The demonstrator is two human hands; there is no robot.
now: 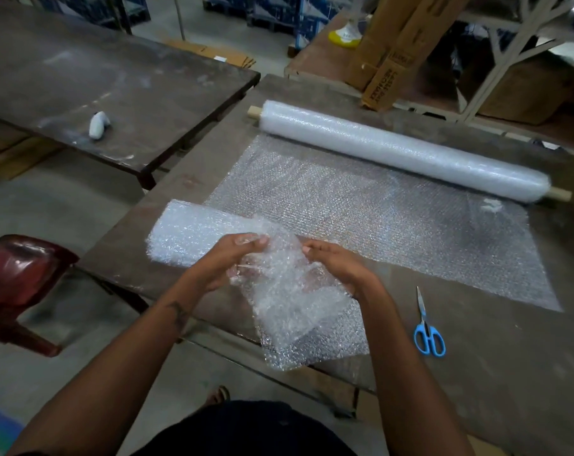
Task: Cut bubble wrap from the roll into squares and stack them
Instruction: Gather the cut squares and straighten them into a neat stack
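A long roll of bubble wrap lies across the far side of the brown table, with a sheet unrolled from it towards me. A stack of cut squares sits at the table's left edge. Both hands hold a loose cut piece of bubble wrap above the near edge; it hangs down crumpled. My left hand pinches its upper left part. My right hand pinches its upper right part. Blue-handled scissors lie shut on the table to the right of my hands.
A second dark table stands to the left with a small white object on it. A red plastic chair is at the near left. Cardboard boxes and a white shelf frame stand behind the roll.
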